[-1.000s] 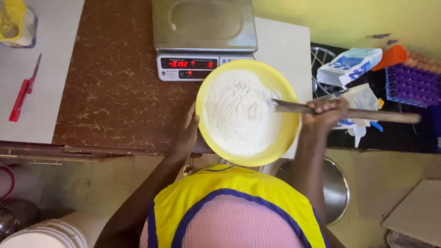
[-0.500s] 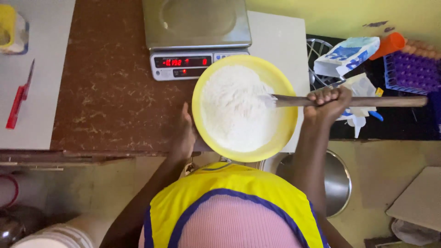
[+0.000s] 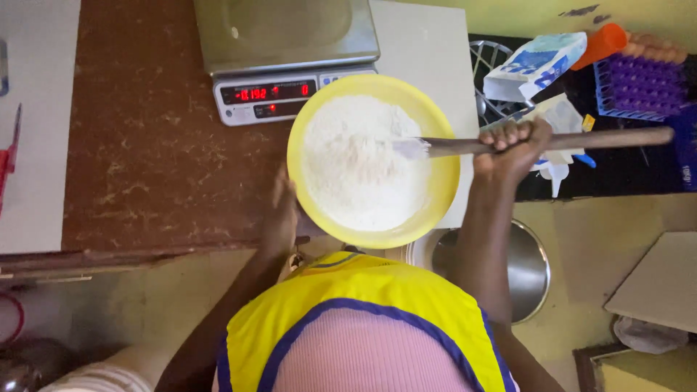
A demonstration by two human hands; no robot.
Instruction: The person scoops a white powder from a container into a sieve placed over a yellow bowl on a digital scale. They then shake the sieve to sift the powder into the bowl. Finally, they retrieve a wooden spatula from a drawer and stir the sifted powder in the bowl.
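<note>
1. The brown speckled countertop fills the upper left of the view, with a white board lying on it behind the bowl.
2. A steel digital scale sits at the counter's far edge, its red display lit, just beyond the bowl's rim.
3. The yellow mixing bowl stands at the near edge of the counter, in front of the scale, partly over the white board. It holds a mound of white flour.
4. A long wooden stirring stick lies level across the bowl's right rim, its pale tip buried in the flour and its handle reaching out to the right.
5. The right hand is closed in a full fist around the stick, just outside the bowl's right rim, knuckles up.
6. The left hand lies against the bowl's left outer wall, fingers loosely extended and pressed to the rim; no grip around anything shows.
7. To the right stand a purple egg tray and a blue-and-white paper bag.
8. A round steel bowl sits lower down, below the counter edge.
</note>
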